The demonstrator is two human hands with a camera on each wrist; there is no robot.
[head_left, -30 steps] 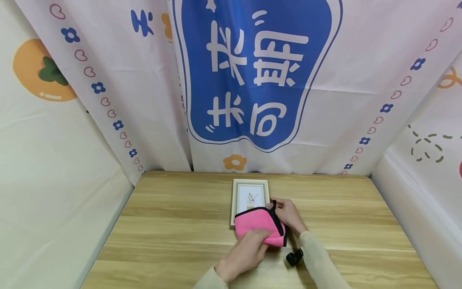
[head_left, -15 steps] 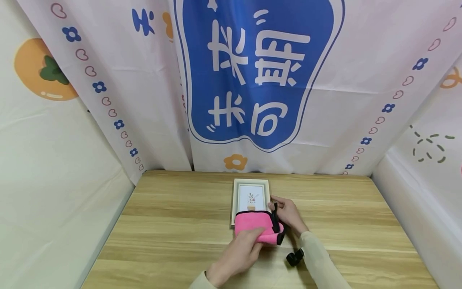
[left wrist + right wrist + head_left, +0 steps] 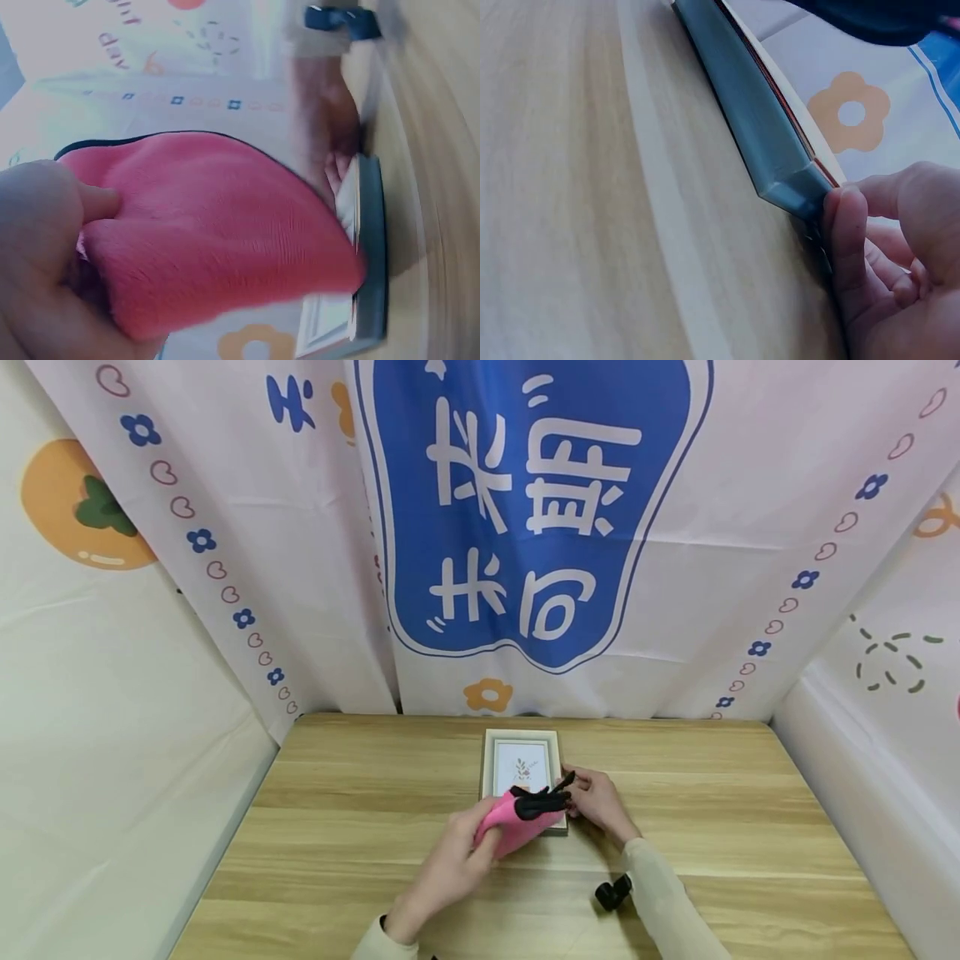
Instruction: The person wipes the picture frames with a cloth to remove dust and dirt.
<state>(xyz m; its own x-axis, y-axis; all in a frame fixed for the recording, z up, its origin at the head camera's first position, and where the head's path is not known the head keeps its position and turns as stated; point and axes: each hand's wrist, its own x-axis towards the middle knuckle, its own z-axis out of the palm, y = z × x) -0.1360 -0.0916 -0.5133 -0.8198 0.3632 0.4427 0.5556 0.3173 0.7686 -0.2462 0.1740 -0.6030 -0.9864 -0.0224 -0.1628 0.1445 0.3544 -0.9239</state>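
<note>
The left hand, at about 7 o'clock from the picture frame, grasps a pink cloth with bent fingers; the cloth hides the frame's 6 o'clock end — touching or not, I can't tell. The frame lies on the table, its 3 o'clock edge pinched by the right hand. A black gadget sits at 5 o'clock.

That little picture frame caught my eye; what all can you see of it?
The picture frame is rectangular, with a pale cream border and darker, greyish sides; its material is hard to tell. Inside, a drawing shows a leafy plant. It lies face up on the wood-grained table. The right hand grips its side, while the left hand holds a pink cloth that hides part of it in the head view.
</note>
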